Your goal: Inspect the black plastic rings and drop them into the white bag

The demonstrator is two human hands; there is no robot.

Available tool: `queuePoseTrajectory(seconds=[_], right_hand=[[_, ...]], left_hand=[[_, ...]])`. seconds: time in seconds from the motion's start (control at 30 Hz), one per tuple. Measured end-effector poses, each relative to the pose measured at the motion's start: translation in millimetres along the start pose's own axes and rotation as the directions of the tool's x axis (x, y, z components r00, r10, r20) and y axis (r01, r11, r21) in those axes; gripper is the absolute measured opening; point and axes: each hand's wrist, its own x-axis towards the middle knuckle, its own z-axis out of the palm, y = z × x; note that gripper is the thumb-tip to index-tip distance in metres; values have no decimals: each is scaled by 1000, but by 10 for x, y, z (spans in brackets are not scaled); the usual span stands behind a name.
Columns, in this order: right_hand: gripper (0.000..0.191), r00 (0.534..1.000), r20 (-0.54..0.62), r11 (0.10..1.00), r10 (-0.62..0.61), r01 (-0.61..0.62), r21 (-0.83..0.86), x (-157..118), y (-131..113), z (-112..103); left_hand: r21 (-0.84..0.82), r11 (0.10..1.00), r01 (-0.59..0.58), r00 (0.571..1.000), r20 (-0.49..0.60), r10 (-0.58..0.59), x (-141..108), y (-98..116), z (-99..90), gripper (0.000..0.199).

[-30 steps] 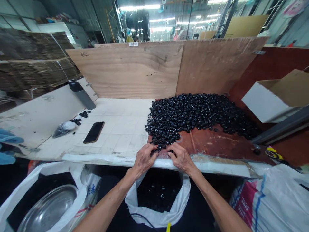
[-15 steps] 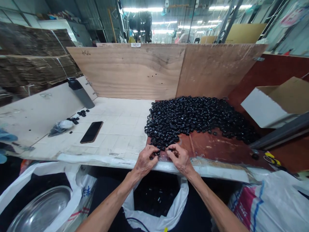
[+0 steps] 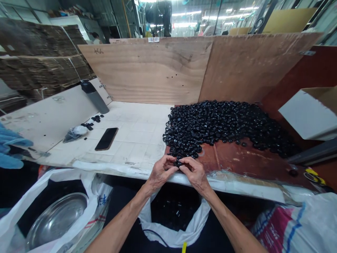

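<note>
Small black ring-like parts lie in a wide heap (image 3: 216, 121) on the red-brown right side of the table. At the heap's near tip, by the table's front edge, my left hand (image 3: 162, 171) and my right hand (image 3: 194, 173) meet fingertip to fingertip. Both are closed in a pinch around a small black part (image 3: 178, 163), partly hidden by the fingers. Below them, between my legs, an open white sack (image 3: 175, 239) holds many black parts.
A phone (image 3: 106, 139), a plastic bag (image 3: 76, 133) and a dark bottle (image 3: 95, 98) are on the pale left side. Plywood boards (image 3: 147, 70) wall the back. A white box (image 3: 308, 114) stands right; a metal bowl (image 3: 59, 219) sits lower left.
My hands have come together; before, they were slightly apart, each with fingers at small black parts. The whole view has shifted a little, so the table and its objects appear further right.
</note>
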Motion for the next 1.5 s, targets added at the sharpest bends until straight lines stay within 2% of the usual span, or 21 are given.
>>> queuePoseTrajectory(seconds=[0.13,0.27,0.4,0.5,0.67,0.97,1.17,1.27,1.33,1.4,1.43,1.5], right_hand=[[13,1000,-11,1000,-19,19,-8,2,-70,-11],[11,999,-11,999,-48,47,-18,4,-76,3],[17,1000,-23,1000,16,-16,-8,-38,-12,48],[18,999,-15,999,42,-42,-15,-84,18,87],[14,1000,20,996,-23,25,-81,-81,-29,80],[15,991,11,990,-136,136,-43,-28,-58,19],[15,1000,2,993,-14,14,-116,-25,-62,62],[31,995,-16,963,-98,91,-252,-41,-58,112],[38,984,-46,942,-175,154,-298,-71,26,174],[27,967,-115,932,-225,180,-316,-93,191,259],[22,938,-171,918,-301,236,-318,-99,286,304],[24,900,-283,916,-332,235,-326,-105,450,380]], left_hand=[[-9,996,-91,996,-8,91,13,7,-21,24],[116,979,-170,985,-4,171,10,-12,-51,22],[169,965,-198,980,0,201,5,1,-65,21],[166,965,-201,979,-5,205,8,28,-57,21],[160,971,-179,983,-13,183,8,70,-46,22],[98,995,-6,1000,-18,8,6,175,-25,21],[146,982,-123,992,-4,125,-11,178,-18,20],[189,972,-142,989,-1,145,-54,223,-16,17],[179,975,-136,991,17,135,-59,186,-18,16],[119,983,-143,989,-18,146,-16,66,-35,17],[67,986,-150,988,-15,151,17,-12,-48,17],[-11,988,-152,988,-5,151,83,-172,-74,21]])
